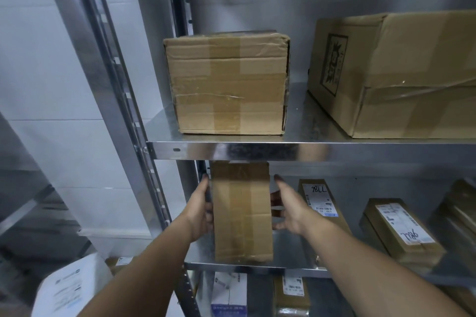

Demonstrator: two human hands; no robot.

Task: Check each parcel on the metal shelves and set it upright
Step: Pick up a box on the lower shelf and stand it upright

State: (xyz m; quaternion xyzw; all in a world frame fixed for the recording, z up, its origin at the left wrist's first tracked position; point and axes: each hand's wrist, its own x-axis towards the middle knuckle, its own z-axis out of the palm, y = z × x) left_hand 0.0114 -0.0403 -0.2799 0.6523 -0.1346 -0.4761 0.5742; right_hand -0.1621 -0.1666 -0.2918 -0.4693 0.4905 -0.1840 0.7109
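The tall box [242, 211] stands long side up. The left hand [201, 213] and right hand [289, 210] touch its sides, fingers straight.

Low in the frame, the left hand [200, 211] and the right hand [291, 210] are bare, with slim fingers, on two long bare forearms [144, 265].

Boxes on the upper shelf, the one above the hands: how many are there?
2. On the upper shelf, a taped box stands at the left end. A larger printed box sits to its right, cut off by the frame edge, so more may lie beyond.
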